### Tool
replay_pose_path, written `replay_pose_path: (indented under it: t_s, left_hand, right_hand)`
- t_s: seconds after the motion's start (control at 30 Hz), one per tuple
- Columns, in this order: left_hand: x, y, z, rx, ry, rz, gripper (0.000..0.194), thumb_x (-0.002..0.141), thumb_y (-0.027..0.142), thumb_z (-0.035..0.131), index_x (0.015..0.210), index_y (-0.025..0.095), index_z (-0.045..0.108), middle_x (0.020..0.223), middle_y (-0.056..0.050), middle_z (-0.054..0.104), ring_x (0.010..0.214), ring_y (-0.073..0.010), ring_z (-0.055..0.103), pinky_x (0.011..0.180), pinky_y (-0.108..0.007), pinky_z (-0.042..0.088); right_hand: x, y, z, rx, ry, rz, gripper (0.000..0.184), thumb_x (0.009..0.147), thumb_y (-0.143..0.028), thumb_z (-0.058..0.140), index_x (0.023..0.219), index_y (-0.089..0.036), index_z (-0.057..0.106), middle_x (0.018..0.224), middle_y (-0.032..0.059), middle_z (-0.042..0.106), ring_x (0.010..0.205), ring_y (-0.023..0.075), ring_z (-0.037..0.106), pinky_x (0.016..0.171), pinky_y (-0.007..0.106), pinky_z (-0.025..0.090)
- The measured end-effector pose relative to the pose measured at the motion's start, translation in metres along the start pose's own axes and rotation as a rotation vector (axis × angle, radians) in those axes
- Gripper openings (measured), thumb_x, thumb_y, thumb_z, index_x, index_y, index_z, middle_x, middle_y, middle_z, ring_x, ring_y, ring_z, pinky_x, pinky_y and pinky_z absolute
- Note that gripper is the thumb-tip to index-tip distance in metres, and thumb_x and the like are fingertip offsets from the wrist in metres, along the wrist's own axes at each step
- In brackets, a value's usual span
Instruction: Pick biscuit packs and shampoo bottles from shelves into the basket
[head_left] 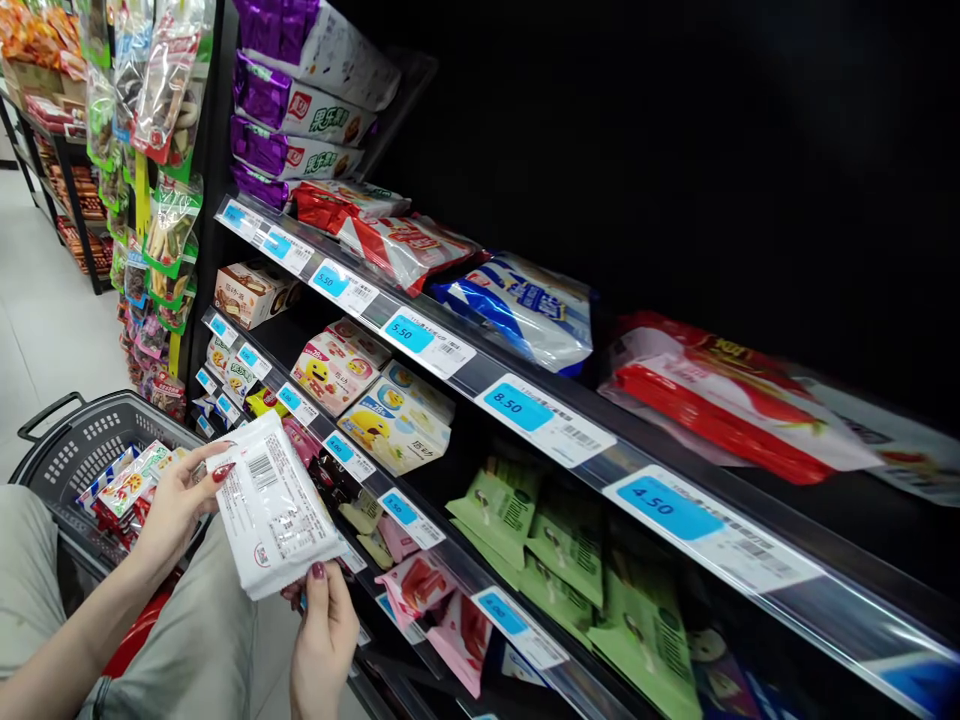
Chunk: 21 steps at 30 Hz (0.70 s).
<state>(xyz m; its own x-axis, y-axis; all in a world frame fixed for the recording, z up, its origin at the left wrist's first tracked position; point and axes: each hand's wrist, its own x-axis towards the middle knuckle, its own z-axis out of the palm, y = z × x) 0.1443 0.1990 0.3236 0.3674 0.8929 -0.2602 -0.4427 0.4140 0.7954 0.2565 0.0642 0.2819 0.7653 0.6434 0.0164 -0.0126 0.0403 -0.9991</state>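
A white snack packet [274, 505], its back with a barcode and small print turned up, is held between my two hands. My left hand [184, 500] pinches its left edge, thumb on top. At the lower right corner, my right hand [324, 615] grips the packet between thumb and fingers; most of those fingers are hidden behind it. Behind my left hand stands a grey shopping basket [142, 415] with several snack packets [135, 485] in it. The store shelf [420, 330] rises just to the right of the packet.
Along the upper shelf lie a blue and white packet [525, 305], red packets [409, 245] and stacked purple packs [300, 110]. Boxes [397, 415] and green bags [570, 550] fill lower shelves. Price tags [547, 415] line the edges. Hanging bags [169, 90] are at left.
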Motion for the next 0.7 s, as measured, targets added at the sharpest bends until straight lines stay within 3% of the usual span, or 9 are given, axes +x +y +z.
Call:
replay_pose_path:
  t_s: [0.2, 0.4, 0.53, 0.7]
  left_hand:
    - [0.007, -0.006, -0.002, -0.056, 0.004, -0.131, 0.044, 0.06, 0.031, 0.085, 0.098, 0.013, 0.07, 0.108, -0.012, 0.069, 0.086, -0.0213, 0.066, 0.063, -0.028, 0.058]
    - [0.009, -0.014, -0.005, -0.052, -0.011, -0.169, 0.043, 0.065, 0.032, 0.082, 0.101, 0.013, 0.07, 0.106, -0.013, 0.069, 0.084, -0.0203, 0.066, 0.063, -0.028, 0.058]
    - [0.003, -0.015, 0.0, -0.018, 0.034, -0.047, 0.045, 0.065, 0.035, 0.081, 0.104, 0.016, 0.068, 0.113, -0.011, 0.068, 0.092, -0.0236, 0.066, 0.066, -0.029, 0.057]
    - [-0.015, -0.023, 0.004, 0.141, 0.095, 0.225, 0.045, 0.069, 0.036, 0.078, 0.111, 0.022, 0.067, 0.124, -0.009, 0.063, 0.114, -0.0281, 0.058, 0.088, -0.035, 0.052]
  right_hand:
    - [0.0, -0.011, 0.004, 0.009, 0.031, -0.041, 0.044, 0.086, -0.052, 0.054, 0.06, -0.017, 0.044, 0.054, -0.0057, 0.036, 0.05, 0.008, 0.032, 0.046, 0.019, 0.031]
    - [-0.001, -0.006, 0.003, 0.07, 0.023, -0.015, 0.039, 0.086, -0.049, 0.056, 0.065, -0.016, 0.052, 0.057, -0.002, 0.047, 0.053, 0.0099, 0.042, 0.048, 0.02, 0.039]
    - [0.003, -0.001, 0.002, 0.142, 0.02, 0.036, 0.034, 0.082, -0.048, 0.062, 0.085, -0.014, 0.063, 0.078, 0.0071, 0.065, 0.07, 0.0166, 0.059, 0.061, 0.026, 0.049]
    - [0.02, 0.004, 0.008, 0.374, 0.116, 0.2, 0.045, 0.074, -0.049, 0.07, 0.105, -0.017, 0.063, 0.098, 0.0085, 0.069, 0.088, 0.0197, 0.065, 0.069, 0.028, 0.053]
